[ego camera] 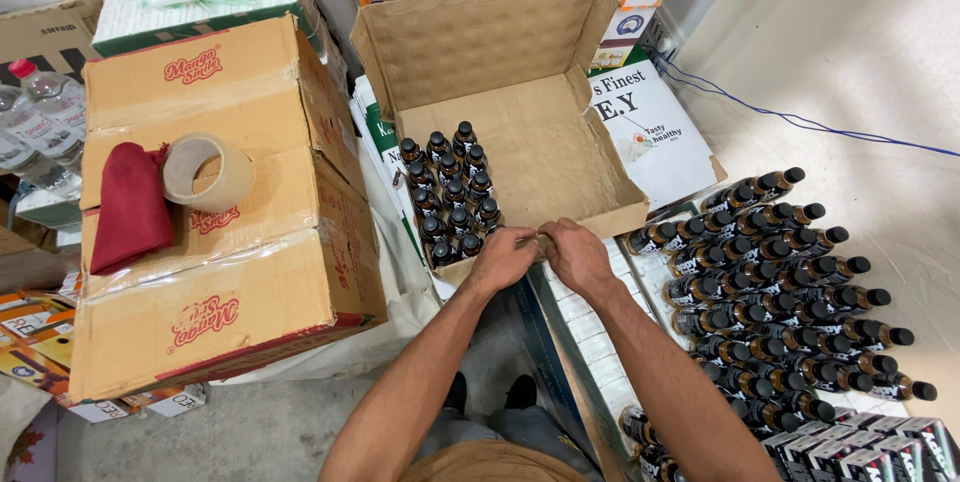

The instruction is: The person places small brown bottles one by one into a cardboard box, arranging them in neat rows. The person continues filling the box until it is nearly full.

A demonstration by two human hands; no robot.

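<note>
Bottles (449, 192), small, dark and black-capped, are standing upright in rows in the left part of the open cardboard box (560, 157). Just in front of them, the left hand (505, 257) and right hand (577, 254) are meeting at the box's near edge, fingers (525, 239) curling closed around something too small to tell. More bottles (790, 282) are lying stacked at the right; a tape roll (207, 172) is resting on a closed carton (215, 212).

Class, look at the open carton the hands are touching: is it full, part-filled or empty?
Part-filled: the carton holds upright bottles along its left side only.
</note>
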